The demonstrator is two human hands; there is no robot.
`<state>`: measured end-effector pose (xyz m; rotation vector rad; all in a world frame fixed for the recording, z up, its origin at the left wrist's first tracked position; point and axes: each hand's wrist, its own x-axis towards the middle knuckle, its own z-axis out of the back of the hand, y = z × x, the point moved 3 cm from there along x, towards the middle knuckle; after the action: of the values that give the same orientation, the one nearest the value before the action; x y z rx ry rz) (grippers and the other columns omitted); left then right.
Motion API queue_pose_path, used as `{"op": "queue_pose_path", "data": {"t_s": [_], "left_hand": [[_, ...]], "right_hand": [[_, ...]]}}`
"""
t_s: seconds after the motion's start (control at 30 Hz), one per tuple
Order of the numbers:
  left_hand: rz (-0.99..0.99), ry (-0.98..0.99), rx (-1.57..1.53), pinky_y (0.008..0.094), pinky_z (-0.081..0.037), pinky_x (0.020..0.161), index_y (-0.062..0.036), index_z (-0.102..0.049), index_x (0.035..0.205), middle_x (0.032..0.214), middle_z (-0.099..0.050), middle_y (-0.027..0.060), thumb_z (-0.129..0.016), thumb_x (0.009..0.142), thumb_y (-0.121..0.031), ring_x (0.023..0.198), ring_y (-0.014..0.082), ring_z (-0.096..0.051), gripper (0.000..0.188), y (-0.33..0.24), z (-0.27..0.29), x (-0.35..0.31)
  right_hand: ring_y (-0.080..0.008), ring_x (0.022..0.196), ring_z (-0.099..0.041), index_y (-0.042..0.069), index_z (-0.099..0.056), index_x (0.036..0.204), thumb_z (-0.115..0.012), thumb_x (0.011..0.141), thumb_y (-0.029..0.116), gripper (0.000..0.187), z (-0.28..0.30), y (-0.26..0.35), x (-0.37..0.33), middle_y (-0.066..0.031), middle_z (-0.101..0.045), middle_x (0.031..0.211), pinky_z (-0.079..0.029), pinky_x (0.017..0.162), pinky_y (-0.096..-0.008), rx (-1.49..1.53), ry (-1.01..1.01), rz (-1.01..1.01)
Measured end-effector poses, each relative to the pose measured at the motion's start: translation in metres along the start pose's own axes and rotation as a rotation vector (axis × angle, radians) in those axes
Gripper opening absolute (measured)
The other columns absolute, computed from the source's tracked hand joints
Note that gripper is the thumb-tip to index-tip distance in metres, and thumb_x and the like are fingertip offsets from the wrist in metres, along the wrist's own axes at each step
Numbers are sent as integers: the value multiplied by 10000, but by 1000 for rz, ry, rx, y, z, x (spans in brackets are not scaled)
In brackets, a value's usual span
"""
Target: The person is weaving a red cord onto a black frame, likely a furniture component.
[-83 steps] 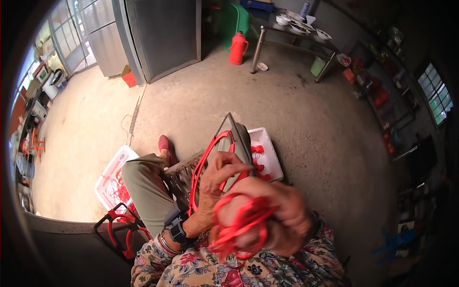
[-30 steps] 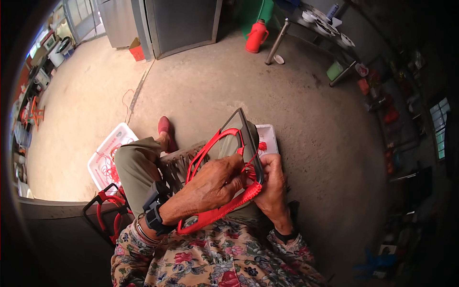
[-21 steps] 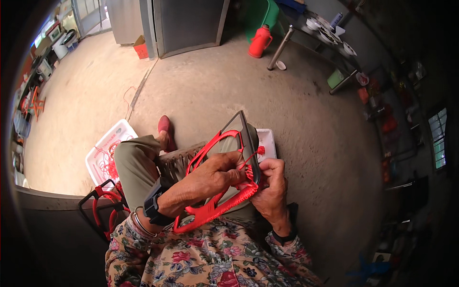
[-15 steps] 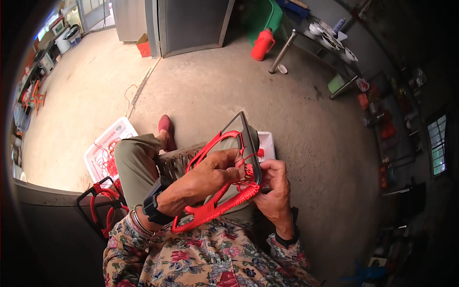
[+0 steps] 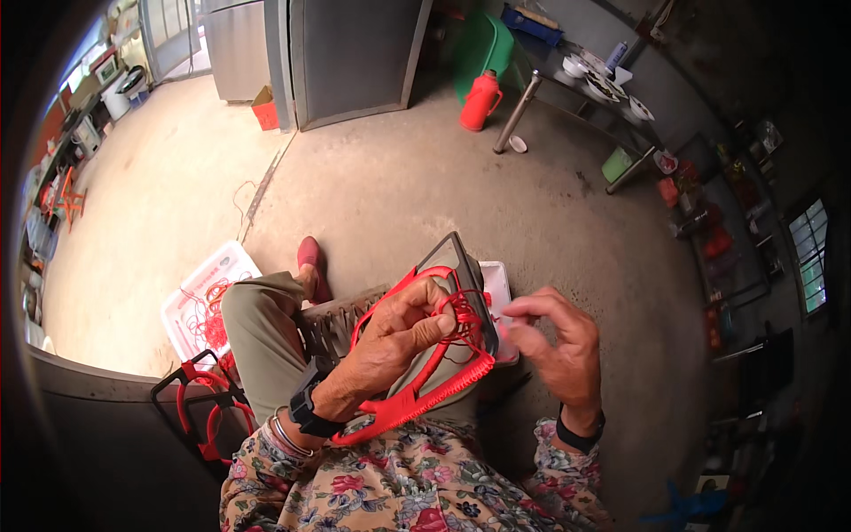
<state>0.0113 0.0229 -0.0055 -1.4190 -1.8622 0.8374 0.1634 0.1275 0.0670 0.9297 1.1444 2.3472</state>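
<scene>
over concrete floor (image 5: 372, 186), the left hand (image 5: 397, 332) pinches red cord (image 5: 465, 321) at a black-and-red frame (image 5: 452, 385); right hand (image 5: 567, 350) half-curled, its hold unclear.

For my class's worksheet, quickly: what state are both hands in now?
Left hand: closed, pinching red cord at the dark frame.
Right hand: fingers bent, apart from the frame; whether it holds cord cannot be told.

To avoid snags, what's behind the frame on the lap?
Through the frame, the trousers show; past its right edge, part of a white basin. The frame and trousers cover the basin's left side, so that part can't be seen.
</scene>
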Motion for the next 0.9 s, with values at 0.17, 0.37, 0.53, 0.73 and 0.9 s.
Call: {"op": "queue_pose_path", "data": {"t_s": [0.17, 0.37, 0.53, 0.73, 0.9], "left_hand": [[-70, 42, 88, 226, -385, 754, -51, -511, 926, 875, -530, -12, -611, 912, -190, 821, 70, -475, 173, -9, -3, 4], [-43, -35, 41, 222, -378, 737, -60, -519, 915, 842, -537, -23, -624, 901, -195, 795, 67, -466, 172, 4, 13, 7], [-27, -23, -77, 211, -371, 723, -60, -518, 913, 829, -533, -29, -639, 889, -184, 775, 58, -461, 175, 1, 9, 7], [-12, -12, -100, 210, -367, 707, -59, -518, 912, 813, -523, -33, -649, 878, -160, 760, 55, -460, 169, 0, 4, 8], [-25, -56, -150, 212, -371, 695, -53, -519, 909, 798, -525, -18, -675, 853, -150, 737, 66, -473, 192, 2, 4, 7]], "right_hand": [[-128, 740, -546, 3, -623, 952, -653, 773, -7, 181, -5, -5, 19, -38, -550, 793, -442, 699, -245, 3, 266, -24], [-177, 706, -521, 16, -536, 753, -472, 802, -55, 107, 36, -14, 12, -73, -543, 776, -434, 762, -323, 600, 161, 133], [-157, 609, -477, 67, -508, 743, -481, 860, 104, 125, 44, -46, -11, -28, -462, 585, -395, 838, -395, 842, 101, -185], [-80, 435, -303, 91, -476, 747, -467, 961, 323, 316, 56, -53, -24, 52, -296, 505, -399, 675, -340, 712, 83, -295], [-50, 425, -183, 96, -494, 792, -521, 947, 366, 312, 60, -55, -18, 73, -251, 523, -202, 459, -252, 857, -51, -288]]}}
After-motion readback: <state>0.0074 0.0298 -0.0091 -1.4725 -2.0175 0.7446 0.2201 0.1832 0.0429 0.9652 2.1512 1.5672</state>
